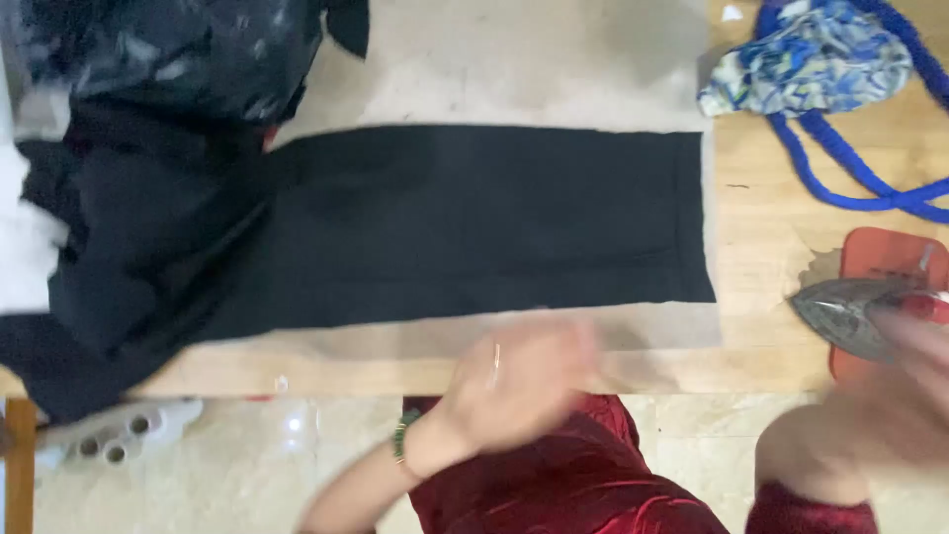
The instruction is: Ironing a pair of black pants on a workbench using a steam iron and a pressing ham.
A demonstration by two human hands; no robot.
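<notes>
- Trouser leg (pixel 474 222) of black cloth lies flat along the wooden table (pixel 771 247), its hemmed end pointing toward the iron (pixel 850 311); the upper part is bunched in a dark heap at the far end from the iron.
- Left hand (pixel 514 386) hovers at the near table edge just below the trouser leg, blurred, fingers loosely curled and grasping nothing.
- Right hand (pixel 919 381) closes around the iron's handle, the soleplate tilted up over an orange rest pad (pixel 890 257) beside the hem.
- Judgement: smoothing the cloth flat with the free hand first, then keeping that hand well apart from the soleplate, would serve best.
- Beyond the hem, bare wood gives a narrow strip of room; a blue rope (pixel 840 158) and a patterned cloth bundle (pixel 806 59) lie past it, near enough to snag.
- Near edge sits just beside the trouser leg, so little margin remains there.
</notes>
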